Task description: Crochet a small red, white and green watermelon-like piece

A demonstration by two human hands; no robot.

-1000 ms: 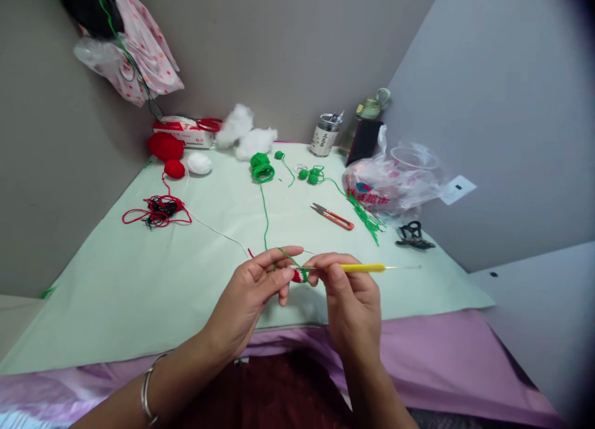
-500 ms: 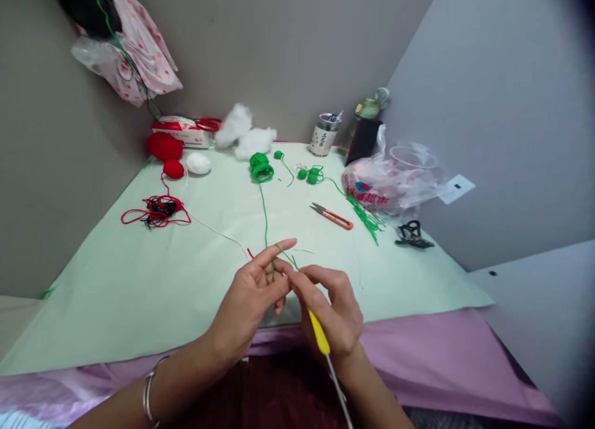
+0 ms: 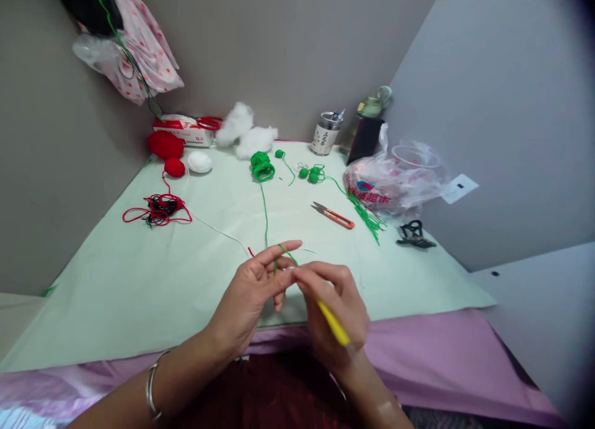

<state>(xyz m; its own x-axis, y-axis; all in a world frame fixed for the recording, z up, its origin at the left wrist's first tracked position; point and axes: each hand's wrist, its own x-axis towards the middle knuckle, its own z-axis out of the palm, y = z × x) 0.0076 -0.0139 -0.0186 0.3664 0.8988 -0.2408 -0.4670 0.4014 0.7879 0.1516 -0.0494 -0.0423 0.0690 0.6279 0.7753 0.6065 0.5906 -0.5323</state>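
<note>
The right hand (image 3: 335, 302) is closed around the yellow hook (image 3: 333, 325), thumb and forefinger together near its front end. The hook's long axis slants from those fingertips back toward the wearer and to the right; its tip is hidden.

The left hand (image 3: 251, 289) is half open: the forefinger points out straight, while the thumb pinches the piece (image 3: 289, 268), of which only a little white edge shows. So the piece sits right where the two hands meet, touched from both sides, nearer the wearer than the snips (image 3: 333, 216) and to their left.

A green strand (image 3: 266, 215) passes over the left forefinger and runs out, left of the snips, to the skein (image 3: 263, 167), which lies beyond them. The clip (image 3: 414, 235) lies right of the snips, the red-and-black tangle (image 3: 162, 210) well to their left.
</note>
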